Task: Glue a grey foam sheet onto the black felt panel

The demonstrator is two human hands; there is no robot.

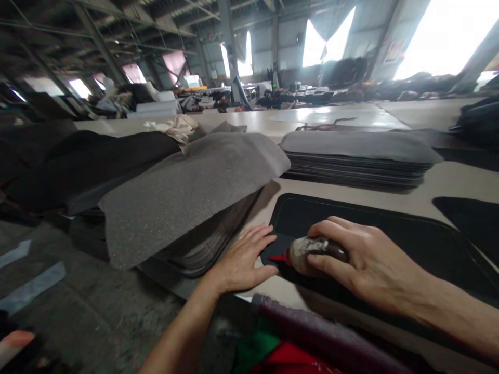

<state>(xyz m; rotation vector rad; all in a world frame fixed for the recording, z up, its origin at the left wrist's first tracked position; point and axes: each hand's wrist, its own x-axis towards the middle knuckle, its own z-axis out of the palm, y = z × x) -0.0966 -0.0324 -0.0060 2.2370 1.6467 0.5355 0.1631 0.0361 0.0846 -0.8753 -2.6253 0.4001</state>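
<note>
A dark, round-cornered sheet (374,228) lies flat on the pale table in front of me. My left hand (247,254) rests palm down with fingers spread, its fingertips on the sheet's left edge. In my right hand (351,254) is a stained squeeze bottle (306,254), held on its side with the fingers wrapped round it. The bottle's red nozzle (278,257) points left, close to the sheet's left end beside my left thumb. Whether the tip touches the sheet I cannot tell.
Left of my hands, a large grey sheet (195,187) drapes over a pile of dark pieces (202,249). A neat stack of dark sheets (351,169) stands behind the work. Another dark piece (468,218) lies at the right. The table's edge (244,298) runs close to my body.
</note>
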